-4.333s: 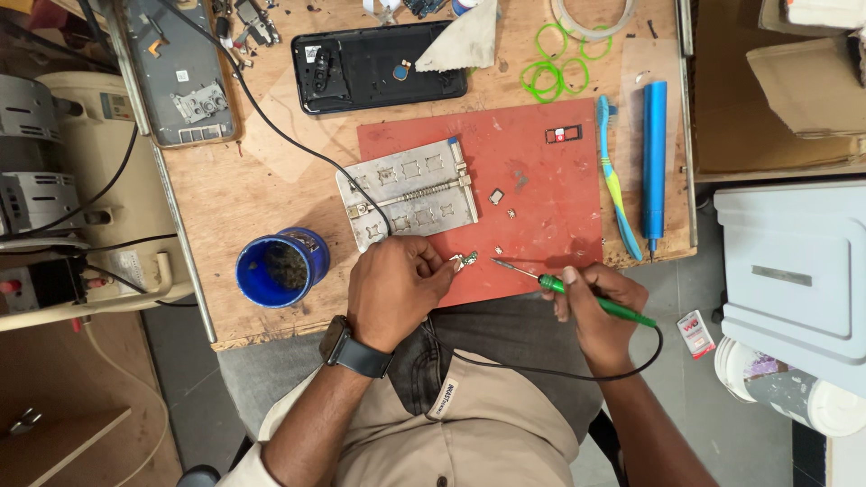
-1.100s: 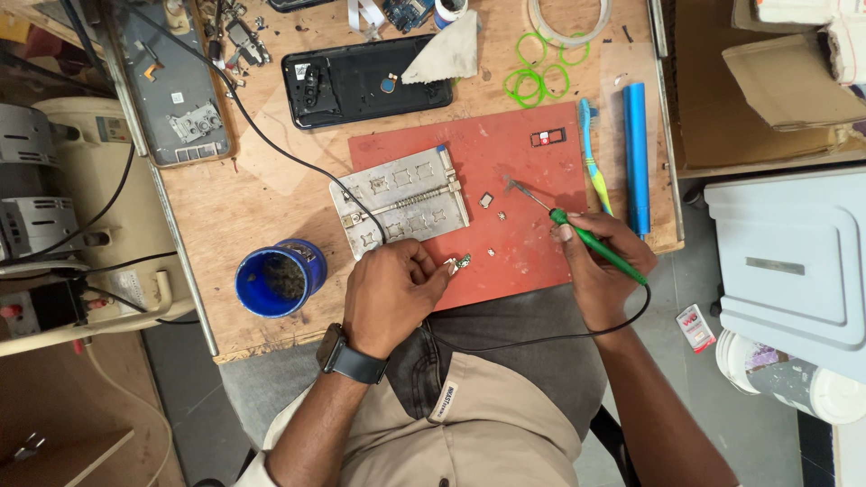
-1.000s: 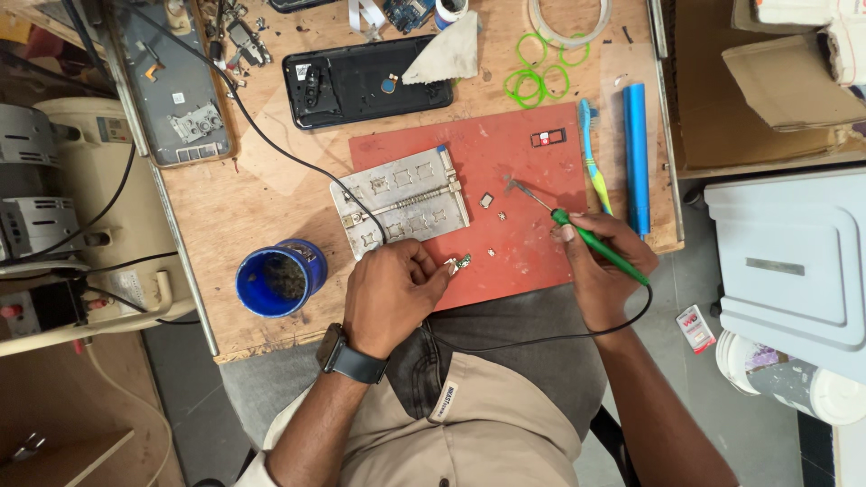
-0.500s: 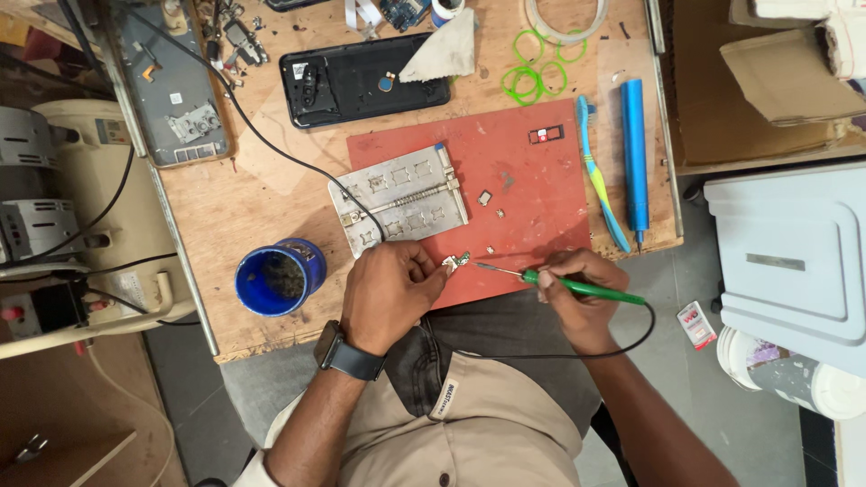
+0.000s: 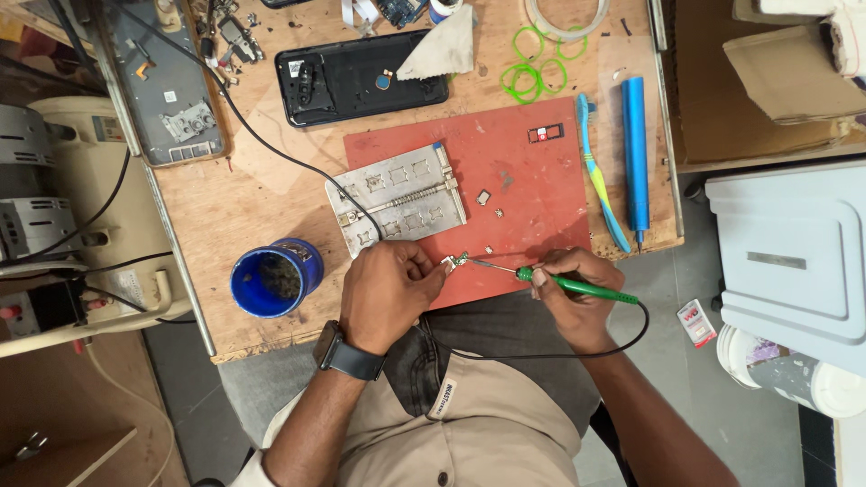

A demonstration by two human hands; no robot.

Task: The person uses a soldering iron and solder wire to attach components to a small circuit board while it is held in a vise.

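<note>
Since half a second ago the right hand [image 5: 577,298] has shifted little: its green-handled soldering iron with a black cord [image 5: 568,285] remains aimed leftward, metal tip now at the small green circuit piece with a silvery end [image 5: 456,262]; a second ago that tip pointed up over the red mat, well away from the piece. Left hand [image 5: 390,290], wearing a dark wristwatch [image 5: 347,352], stays curled, thumb and fingertips pinching the small circuit piece at the near edge of the red rectangular work mat [image 5: 532,171]. Right hand is closed round the iron's green handle in a pen grip; its cord loops back toward the person's lap.

Just beyond the left hand lies a silver metal board-holding fixture with square cut-outs [image 5: 397,194]. To the left of the left hand stands a round blue tin with dark contents [image 5: 271,278], on the bare wooden bench [image 5: 253,194]. Beyond the right hand, past the mat's edge, lie a blue-and-yellow toothbrush [image 5: 600,171] and, just beside it, a blue cylindrical tool [image 5: 636,153]. Farther beyond both hands rests a black opened phone body [image 5: 356,77], with green plastic rings [image 5: 532,72] near it.
</note>
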